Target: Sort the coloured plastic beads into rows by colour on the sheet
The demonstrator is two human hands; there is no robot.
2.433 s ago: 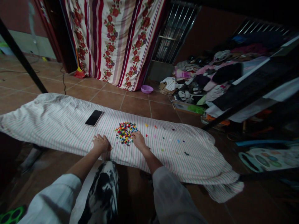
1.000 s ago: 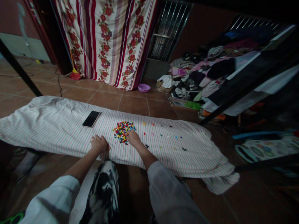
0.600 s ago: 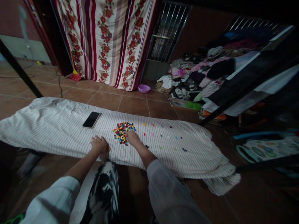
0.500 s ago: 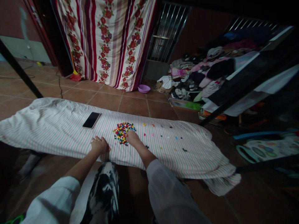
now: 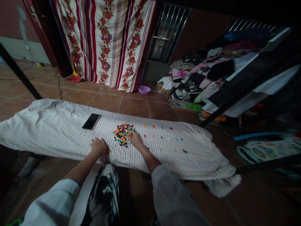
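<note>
A pile of small multicoloured pieces (image 5: 122, 134) lies on a striped cloth (image 5: 63, 125). At the pile's right edge is my right hand (image 5: 135, 139), its fingers pinched together; whatever they hold is too small to make out. My left hand (image 5: 99, 146) rests on the cloth's near edge, left of the pile, fingers spread and holding nothing. Right of the pile, small pieces lie apart in little groups by colour, among them yellow pieces (image 5: 144, 126), a blue piece (image 5: 176, 139) and dark pieces (image 5: 185, 151).
A phone (image 5: 91, 121) lies on the cloth, left of the pile. Beyond are a floral curtain (image 5: 105, 40), a purple basin (image 5: 144, 90) and heaped clothes (image 5: 197, 72). Dark poles (image 5: 21, 73) slant at both sides.
My right hand has shifted slightly to the right at the pile's edge, its fingers still together. My left hand stays on the cloth.
</note>
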